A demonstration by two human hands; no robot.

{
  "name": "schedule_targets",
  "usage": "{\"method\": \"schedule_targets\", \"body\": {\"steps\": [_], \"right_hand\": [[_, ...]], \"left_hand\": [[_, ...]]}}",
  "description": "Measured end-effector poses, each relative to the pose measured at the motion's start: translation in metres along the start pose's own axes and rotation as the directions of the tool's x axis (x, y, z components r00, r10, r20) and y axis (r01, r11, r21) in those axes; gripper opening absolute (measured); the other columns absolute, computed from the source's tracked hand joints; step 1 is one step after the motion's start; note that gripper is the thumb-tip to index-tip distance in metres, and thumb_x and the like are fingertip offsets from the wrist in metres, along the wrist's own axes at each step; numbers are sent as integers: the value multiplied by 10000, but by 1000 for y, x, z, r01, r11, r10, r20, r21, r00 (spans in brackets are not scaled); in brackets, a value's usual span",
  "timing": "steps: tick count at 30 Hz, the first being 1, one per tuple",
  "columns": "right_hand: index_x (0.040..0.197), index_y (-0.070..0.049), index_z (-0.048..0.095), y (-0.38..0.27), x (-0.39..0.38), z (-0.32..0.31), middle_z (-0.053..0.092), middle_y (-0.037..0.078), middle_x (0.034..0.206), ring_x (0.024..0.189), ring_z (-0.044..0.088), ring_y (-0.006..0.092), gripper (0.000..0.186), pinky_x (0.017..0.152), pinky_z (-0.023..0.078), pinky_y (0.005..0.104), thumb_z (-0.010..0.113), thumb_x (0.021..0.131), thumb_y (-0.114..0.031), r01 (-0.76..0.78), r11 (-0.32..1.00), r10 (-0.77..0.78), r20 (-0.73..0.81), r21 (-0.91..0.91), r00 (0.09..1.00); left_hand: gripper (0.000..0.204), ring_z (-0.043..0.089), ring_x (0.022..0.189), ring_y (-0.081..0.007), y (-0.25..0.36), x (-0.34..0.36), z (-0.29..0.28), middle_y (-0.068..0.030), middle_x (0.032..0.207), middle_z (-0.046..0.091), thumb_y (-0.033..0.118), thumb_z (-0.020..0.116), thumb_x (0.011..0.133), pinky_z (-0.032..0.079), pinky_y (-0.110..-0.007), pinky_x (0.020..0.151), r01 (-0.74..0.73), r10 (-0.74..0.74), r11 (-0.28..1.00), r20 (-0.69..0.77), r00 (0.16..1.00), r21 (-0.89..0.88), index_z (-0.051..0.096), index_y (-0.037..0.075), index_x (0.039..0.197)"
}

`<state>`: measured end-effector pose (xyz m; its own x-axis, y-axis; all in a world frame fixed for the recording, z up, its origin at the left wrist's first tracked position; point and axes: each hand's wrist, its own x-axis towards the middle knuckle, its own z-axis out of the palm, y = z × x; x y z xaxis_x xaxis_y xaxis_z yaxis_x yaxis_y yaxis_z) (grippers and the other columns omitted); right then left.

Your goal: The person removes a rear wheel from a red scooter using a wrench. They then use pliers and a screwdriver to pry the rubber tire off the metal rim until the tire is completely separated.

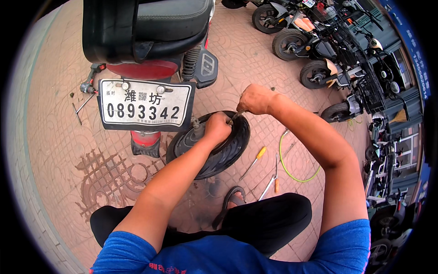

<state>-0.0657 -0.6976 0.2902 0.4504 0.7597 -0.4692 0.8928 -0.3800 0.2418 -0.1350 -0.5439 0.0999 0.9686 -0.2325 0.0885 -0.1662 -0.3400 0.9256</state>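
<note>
A black scooter tyre (223, 153) lies tilted on its wheel at the rear of a scooter, low in front of me. My left hand (218, 128) reaches over the wheel, its fingers closed at the inner edge of the tyre; what they pinch is hidden. Just to the right and farther off, my right hand (256, 99) is closed in a fist around a thin metal tool (239, 114), possibly a tyre lever. The tool's tip points down to the tyre's edge, close to my left fingers.
A licence plate (145, 105) hangs left of the wheel, below the black seat (173, 27). On the paving lie a yellow-handled screwdriver (253, 162), a green hose (292, 176), a T-shaped wrench (80, 112) and a red-and-grey power tool (91, 80). Parked scooters (315, 73) line the right.
</note>
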Motion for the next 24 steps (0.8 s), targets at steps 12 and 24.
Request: {"method": "schedule_targets", "body": {"steps": [12, 24], "right_hand": [[980, -226, 863, -1, 1, -3, 801, 88, 872, 867, 775, 341, 212, 741, 611, 460, 690, 884, -150, -4, 1000, 4, 25, 9, 1000], [1009, -242, 873, -1, 0, -2, 806, 83, 881, 869, 778, 340, 237, 745, 616, 460, 682, 895, -160, -16, 1000, 15, 27, 15, 1000]], "left_hand": [[155, 734, 983, -472, 1, -1, -1, -269, 998, 756, 110, 715, 814, 567, -536, 868, 3, -3, 1000, 2, 1000, -6, 810, 5, 880], [153, 731, 926, -476, 3, -1, -2, -279, 929, 741, 100, 698, 803, 564, -544, 830, 15, -15, 1000, 10, 1000, -16, 807, 8, 857]]}}
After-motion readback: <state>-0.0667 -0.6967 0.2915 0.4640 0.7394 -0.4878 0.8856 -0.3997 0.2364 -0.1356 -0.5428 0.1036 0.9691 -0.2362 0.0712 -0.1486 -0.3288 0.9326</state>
